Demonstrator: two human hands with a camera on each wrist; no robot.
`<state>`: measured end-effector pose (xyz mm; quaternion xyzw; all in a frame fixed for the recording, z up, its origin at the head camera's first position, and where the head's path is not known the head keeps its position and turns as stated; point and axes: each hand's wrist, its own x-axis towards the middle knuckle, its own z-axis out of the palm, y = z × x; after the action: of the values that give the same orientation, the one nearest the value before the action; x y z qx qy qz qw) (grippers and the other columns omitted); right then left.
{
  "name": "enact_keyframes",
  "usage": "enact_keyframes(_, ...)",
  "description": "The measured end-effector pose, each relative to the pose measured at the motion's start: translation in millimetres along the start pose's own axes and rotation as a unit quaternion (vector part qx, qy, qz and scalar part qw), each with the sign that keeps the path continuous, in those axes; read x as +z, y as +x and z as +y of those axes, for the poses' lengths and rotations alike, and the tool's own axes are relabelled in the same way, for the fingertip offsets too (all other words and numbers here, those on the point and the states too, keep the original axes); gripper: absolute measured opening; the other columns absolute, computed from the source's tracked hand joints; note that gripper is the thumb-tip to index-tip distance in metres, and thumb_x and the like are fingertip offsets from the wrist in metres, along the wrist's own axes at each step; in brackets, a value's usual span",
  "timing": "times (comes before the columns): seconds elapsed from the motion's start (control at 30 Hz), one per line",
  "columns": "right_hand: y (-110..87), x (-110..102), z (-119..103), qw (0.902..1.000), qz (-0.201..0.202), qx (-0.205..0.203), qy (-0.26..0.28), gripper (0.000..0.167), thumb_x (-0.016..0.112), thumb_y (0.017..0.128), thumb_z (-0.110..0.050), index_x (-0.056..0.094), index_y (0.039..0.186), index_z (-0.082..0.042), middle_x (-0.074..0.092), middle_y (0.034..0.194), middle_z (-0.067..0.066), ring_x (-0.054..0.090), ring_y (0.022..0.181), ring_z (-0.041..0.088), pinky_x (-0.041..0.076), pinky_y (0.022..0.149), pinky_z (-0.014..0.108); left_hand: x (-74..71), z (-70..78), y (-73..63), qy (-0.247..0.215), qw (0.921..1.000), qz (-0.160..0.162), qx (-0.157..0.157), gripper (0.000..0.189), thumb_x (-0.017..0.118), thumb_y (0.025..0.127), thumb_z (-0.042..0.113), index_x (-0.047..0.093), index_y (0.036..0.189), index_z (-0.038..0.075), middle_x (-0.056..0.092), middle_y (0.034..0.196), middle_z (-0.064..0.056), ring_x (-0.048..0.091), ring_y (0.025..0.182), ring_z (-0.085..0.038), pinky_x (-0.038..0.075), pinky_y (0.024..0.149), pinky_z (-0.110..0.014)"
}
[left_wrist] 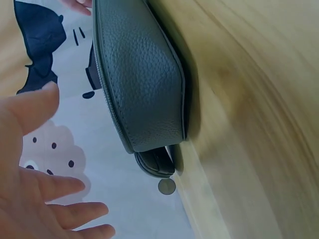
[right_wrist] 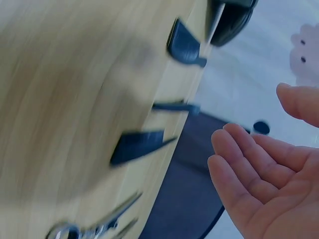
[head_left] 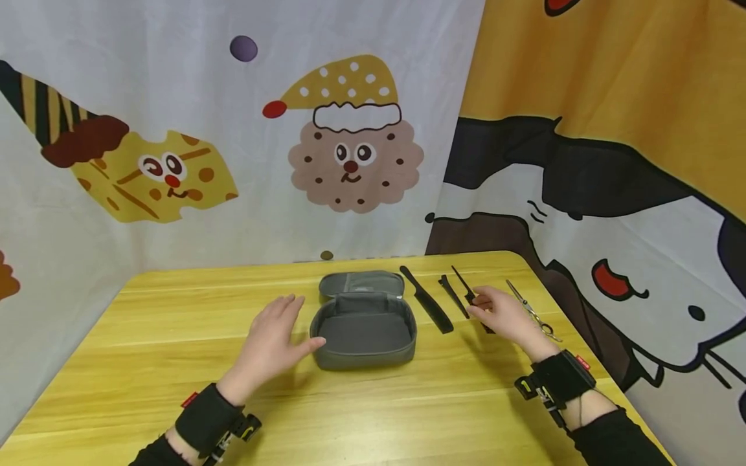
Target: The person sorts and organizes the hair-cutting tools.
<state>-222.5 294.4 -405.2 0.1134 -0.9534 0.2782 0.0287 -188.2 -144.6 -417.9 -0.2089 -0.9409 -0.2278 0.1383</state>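
A grey zip case (head_left: 364,359) stands on the table with its lid (head_left: 332,285) folded back behind it. My left hand (head_left: 271,340) is spread beside the case's left end, its thumb near the rim. The left wrist view has this hand (left_wrist: 30,199) apart from the case's pebbled side (left_wrist: 142,74). My right hand (head_left: 504,315) hovers over a black tail comb (head_left: 462,279), partly hiding it; the fingers (right_wrist: 239,167) look relaxed and hold nothing. Left of it lie a black hair clip (head_left: 453,296) and a wide black handled comb (head_left: 431,307).
Silver scissors (head_left: 527,307) lie right of my right hand, near the table's right edge. A second pointed blade (right_wrist: 127,229) shows beside the scissors (right_wrist: 102,229) in the right wrist view. Printed curtains (head_left: 204,239) hang behind the wooden table (head_left: 192,310).
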Motion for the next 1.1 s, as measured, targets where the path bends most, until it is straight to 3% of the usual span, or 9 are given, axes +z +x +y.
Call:
enact_keyframes(0.2,-1.4,-12.2,21.9,0.9982,0.03,0.024,-0.046,0.047,0.067,0.095,-0.017,0.055,0.129,0.013,0.065,0.108,0.026,0.063,0.097,0.042,0.052,0.083,0.053,4.5,3.4,-1.8,0.013,0.9997,-0.016,0.015,0.095,0.076,0.081,0.056,0.042,0.147,-0.004,0.04,0.146,-0.032,0.031,0.137,-0.052,0.026,0.107,-0.069)
enact_keyframes(0.4,-3.6,-20.1,39.6,0.9973,0.032,0.04,-0.053,0.048,0.067,0.094,-0.016,0.054,0.127,0.016,0.065,0.105,0.03,0.062,0.095,0.045,0.052,0.079,0.053,10.7,10.0,-2.1,0.016,0.9988,-0.043,0.017,0.108,0.072,0.08,0.064,0.029,0.154,-0.002,0.029,0.155,-0.028,0.019,0.144,-0.049,0.016,0.111,-0.07)
enact_keyframes(0.57,-2.7,-23.4,52.6,0.9944,0.032,0.07,-0.072,0.045,0.068,0.093,-0.014,0.055,0.122,0.018,0.064,0.101,0.032,0.063,0.088,0.044,0.053,0.073,0.053,15.0,18.7,-0.6,0.022,0.9984,-0.04,0.034,0.109,0.073,0.079,0.065,0.03,0.153,-0.002,0.029,0.155,-0.028,0.02,0.144,-0.048,0.018,0.11,-0.072)
enact_keyframes(0.77,-0.1,-22.3,63.5,0.9863,0.014,0.131,-0.1,0.045,0.07,0.091,-0.016,0.057,0.12,0.016,0.064,0.1,0.028,0.062,0.083,0.04,0.052,0.071,0.051,21.9,28.5,1.0,0.013,0.9972,-0.062,0.041,0.11,0.07,0.079,0.068,0.028,0.154,-0.001,0.026,0.156,-0.028,0.018,0.145,-0.048,0.017,0.111,-0.071)
enact_keyframes(1.1,4.5,-18.3,74.8,0.9751,-0.032,0.165,-0.144,0.043,0.071,0.09,-0.02,0.061,0.116,0.014,0.065,0.104,0.029,0.063,0.081,0.036,0.053,0.067,0.049,31.5,42.0,4.3,0.004,0.9947,-0.088,0.053,0.11,0.061,0.081,0.074,0.025,0.156,0.002,0.023,0.158,-0.027,0.014,0.146,-0.046,0.013,0.115,-0.066)
